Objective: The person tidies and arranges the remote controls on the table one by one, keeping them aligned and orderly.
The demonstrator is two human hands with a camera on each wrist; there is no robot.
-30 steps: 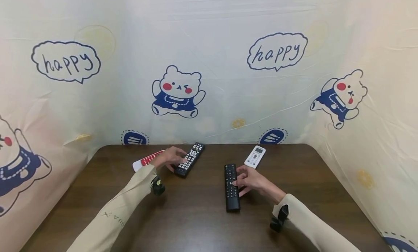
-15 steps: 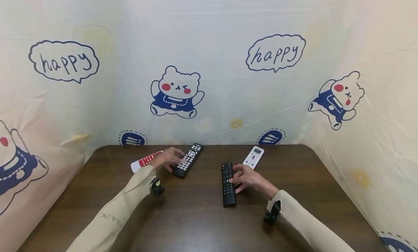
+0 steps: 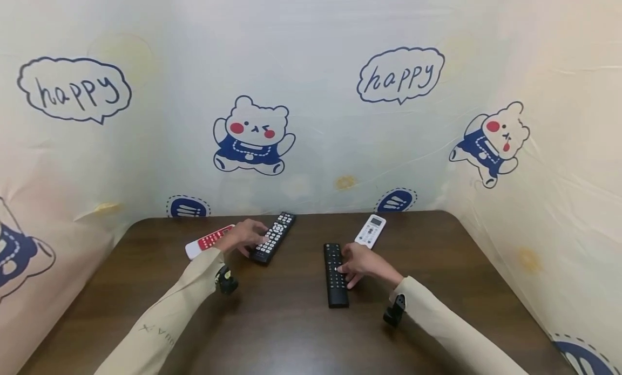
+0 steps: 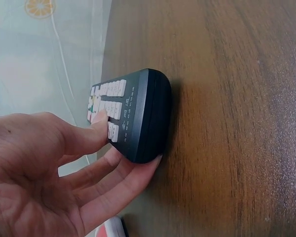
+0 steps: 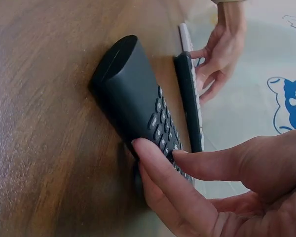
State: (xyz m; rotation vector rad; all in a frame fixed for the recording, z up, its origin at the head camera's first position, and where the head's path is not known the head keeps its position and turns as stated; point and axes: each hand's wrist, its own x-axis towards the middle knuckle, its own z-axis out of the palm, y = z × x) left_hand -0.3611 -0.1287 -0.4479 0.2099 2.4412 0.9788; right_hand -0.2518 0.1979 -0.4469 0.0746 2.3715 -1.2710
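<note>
My left hand point(image 3: 245, 236) point(image 4: 44, 168) grips the black remote with white buttons point(image 3: 272, 243) point(image 4: 150, 116), thumb on the buttons and fingers along its side and lower edge. That remote lies slanted near the table's back edge. Right of it, the all-black remote point(image 3: 337, 294) point(image 5: 130, 86) points away from me. My right hand point(image 3: 364, 261) point(image 5: 237, 182) pinches its right side, the thumb over the buttons and the other fingers at the edge. Whether either remote is raised slightly off the wood, I cannot tell.
A red and white remote point(image 3: 195, 249) lies left of my left hand, partly covered by it. Beyond my right hand is a white remote with a small screen point(image 3: 370, 230). A printed curtain point(image 3: 316, 148) surrounds the brown table point(image 3: 272, 332).
The all-black remote and my right hand have shifted slightly away from me. My left hand keeps its hold. The head view has turned slightly to the right.
</note>
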